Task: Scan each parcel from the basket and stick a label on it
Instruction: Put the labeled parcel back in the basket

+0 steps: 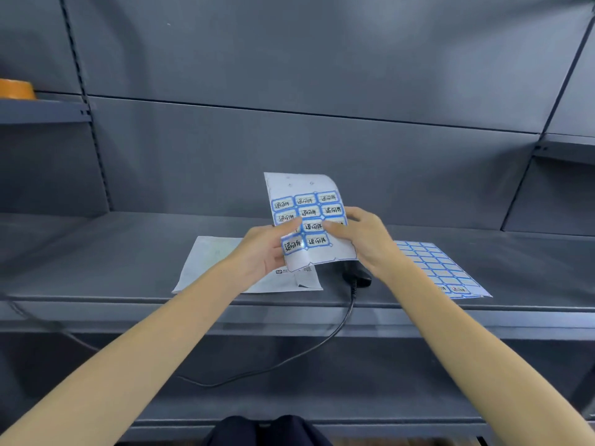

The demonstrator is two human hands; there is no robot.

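label sheet point(310, 220) stands upright at frame centre, long axis vertical, left hand point(264, 252) pinching its lower left edge, right hand point(363, 239) fingers point(335, 231) pinching a label at the right edge, parcel point(225, 265) below on the shelf point(96, 252).

Label sheet point(309, 220), held up between both hands: blue-bordered stickers, each handwritten in black with three Chinese characters, apparently 退回件; the middle character is unclear. Second sheet point(441, 268), flat on the shelf at right: blue-bordered stickers mostly blank, with two red-bordered ones at its near edge bearing illegible writing. Parcel point(225, 268): small printed marks and a code, too small to read.
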